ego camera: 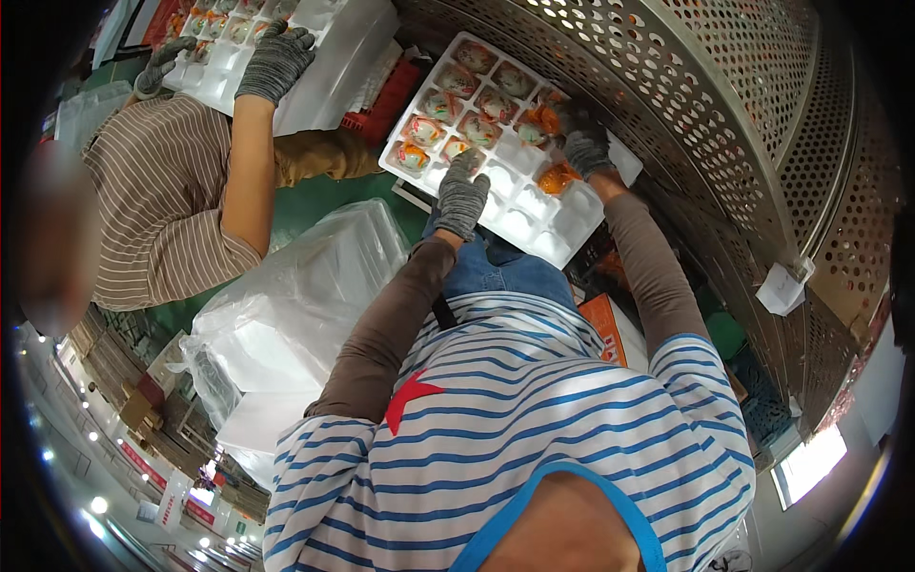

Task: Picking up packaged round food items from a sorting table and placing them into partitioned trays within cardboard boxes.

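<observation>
A white foam tray (525, 236) with square compartments lies tilted before me, its far-left part filled with clear-wrapped, egg-shaped items. My left hand (461, 200), in a grey knit glove, reaches over the near edge. Its thumb and fingers are apart, and the fingertips meet a wrapped egg-shaped item (453, 148) seated in its compartment. At the tray's right side is my gloved right hand (587, 149), its fingers dark and blurred beside an item with an orange wrapper (535, 127); whether it grips anything is unclear. Another orange-wrapped item (557, 177) sits nearer me.
Perforated metal panels (686, 143) rise close on the right. On the left, a co-worker in a striped shirt (171, 200) has gloved hands at another foam tray (207, 75). A plastic-wrapped white stack (286, 307) stands by my left arm. A red crate (386, 96) is beyond.
</observation>
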Action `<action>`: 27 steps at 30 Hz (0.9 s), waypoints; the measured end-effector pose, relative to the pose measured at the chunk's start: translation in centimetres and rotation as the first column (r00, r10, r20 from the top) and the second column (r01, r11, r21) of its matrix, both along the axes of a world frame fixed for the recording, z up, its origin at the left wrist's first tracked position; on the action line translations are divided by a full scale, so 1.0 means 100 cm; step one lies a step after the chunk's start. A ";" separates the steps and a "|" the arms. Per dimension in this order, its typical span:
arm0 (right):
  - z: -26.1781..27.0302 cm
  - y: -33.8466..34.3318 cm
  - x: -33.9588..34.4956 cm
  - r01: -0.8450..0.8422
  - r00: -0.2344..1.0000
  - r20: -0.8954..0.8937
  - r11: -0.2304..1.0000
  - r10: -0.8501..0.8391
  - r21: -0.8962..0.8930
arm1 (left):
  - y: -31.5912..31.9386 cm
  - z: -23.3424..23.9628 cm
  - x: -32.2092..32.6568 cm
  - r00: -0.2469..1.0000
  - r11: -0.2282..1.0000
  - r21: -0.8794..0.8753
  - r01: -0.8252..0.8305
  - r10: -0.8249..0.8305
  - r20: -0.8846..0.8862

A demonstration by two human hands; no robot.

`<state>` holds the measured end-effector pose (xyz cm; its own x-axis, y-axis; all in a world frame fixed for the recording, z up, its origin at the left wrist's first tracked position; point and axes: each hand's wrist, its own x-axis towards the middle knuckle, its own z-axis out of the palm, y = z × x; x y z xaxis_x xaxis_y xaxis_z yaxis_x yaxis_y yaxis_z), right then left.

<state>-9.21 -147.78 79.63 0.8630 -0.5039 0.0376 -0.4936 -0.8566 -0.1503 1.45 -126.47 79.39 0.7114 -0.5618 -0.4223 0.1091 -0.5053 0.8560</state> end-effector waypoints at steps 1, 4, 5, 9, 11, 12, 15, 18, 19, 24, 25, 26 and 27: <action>0.005 0.001 0.002 0.050 0.990 -0.137 0.988 -0.030 0.148 | -0.011 0.011 -0.001 0.991 0.996 -0.077 0.045 -0.054 -0.120; 0.021 0.008 -0.005 0.114 0.983 0.087 0.906 -0.164 0.409 | -0.022 0.003 -0.006 0.980 0.975 -0.104 0.197 -0.191 0.063; 0.028 0.014 -0.006 0.113 0.983 0.086 0.903 -0.162 0.414 | -0.020 -0.002 -0.005 0.952 0.966 -0.108 0.235 -0.207 0.227; 0.037 0.047 -0.026 0.204 0.868 -0.071 0.223 -0.491 0.953 | -0.031 0.048 0.004 0.952 0.951 -0.172 0.257 -0.280 -0.126; 0.066 0.072 -0.014 0.191 0.765 -0.232 -0.131 -0.601 0.973 | -0.027 0.051 0.003 0.909 0.925 -0.381 0.002 -0.161 -0.385; 0.061 0.076 -0.010 0.132 0.723 -0.252 -0.229 -0.644 0.964 | -0.027 0.058 0.004 0.964 0.937 -0.348 -0.026 -0.069 -0.256; 0.056 0.097 -0.005 0.099 0.662 -0.405 -0.462 -0.631 0.882 | -0.017 0.057 -0.002 0.945 0.937 -0.319 -0.144 0.035 -0.326; 0.060 0.111 0.008 0.074 0.643 -0.410 -0.480 -0.647 0.874 | -0.009 0.063 -0.004 0.962 0.978 -0.210 0.007 -0.064 -0.264; 0.061 0.113 0.010 0.095 0.657 -0.398 -0.453 -0.641 0.887 | -0.005 0.064 -0.003 0.963 0.980 -0.200 0.003 -0.056 -0.264; 0.060 0.119 -0.004 0.187 0.920 -0.153 0.061 -0.360 0.980 | 0.018 0.070 0.011 0.892 0.957 -0.120 0.265 -0.291 -0.346; 0.042 0.120 -0.016 0.078 0.956 -0.070 0.016 -0.284 0.997 | 0.028 0.061 0.011 0.839 0.942 -0.227 0.245 -0.324 -0.437; 0.042 0.119 -0.016 0.046 0.983 -0.044 0.010 -0.180 0.999 | 0.037 0.056 0.012 0.676 0.964 -0.206 0.167 -0.264 -0.687; 0.049 0.118 -0.017 0.021 0.997 -0.021 0.004 -0.078 1.000 | 0.042 0.057 0.012 0.682 0.966 -0.201 0.161 -0.256 -0.686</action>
<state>-10.86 -135.96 84.54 0.8466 -0.1070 -0.5214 -0.4982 0.1853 -0.8470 2.66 -122.27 85.09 0.0930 -0.7363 -0.6702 0.6041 -0.4933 0.6258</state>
